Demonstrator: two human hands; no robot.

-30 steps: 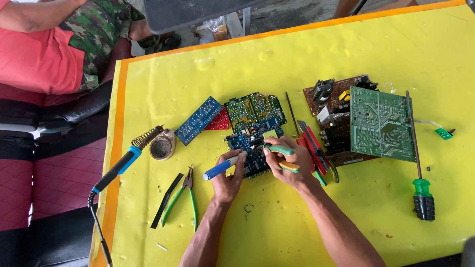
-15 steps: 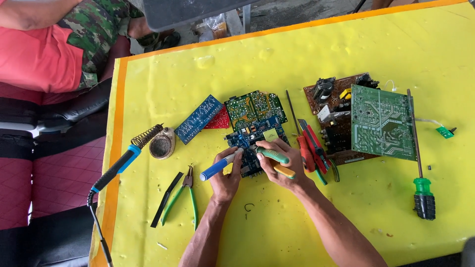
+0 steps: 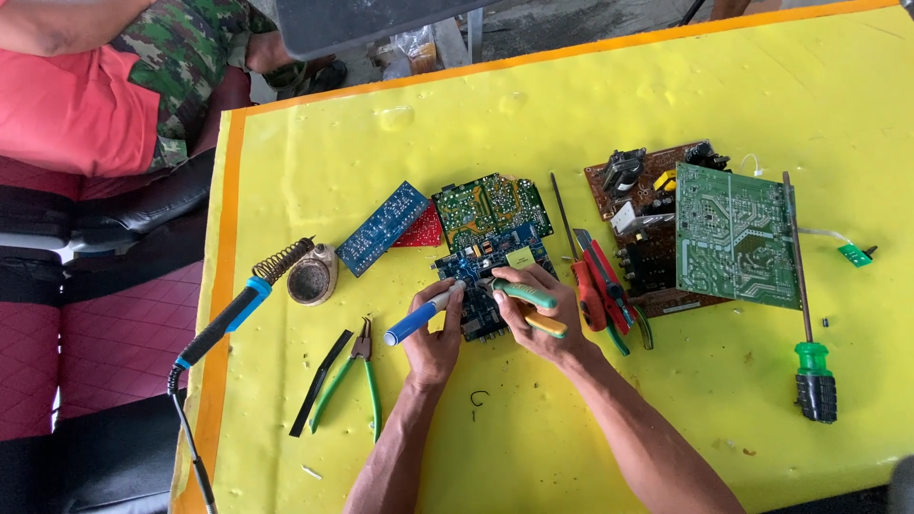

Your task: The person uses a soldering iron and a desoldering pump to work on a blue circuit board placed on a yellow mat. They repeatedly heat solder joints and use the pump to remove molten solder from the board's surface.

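Observation:
My left hand grips a blue-handled tool whose tip rests on a dark blue circuit board lying on the yellow table. My right hand holds a green-and-yellow-handled tool against the same board from the right. Both hands meet over the board's near edge. A green circuit board lies just behind it, partly overlapped.
A soldering iron rests in its coil stand at left. Green-handled pliers lie near my left arm. Red cutters, stacked brown and green boards and a green screwdriver are at right. A seated person is far left.
Both hands have slid slightly left along the blue board, and the green-handled tool in my right hand has turned to point more to the left at the board.

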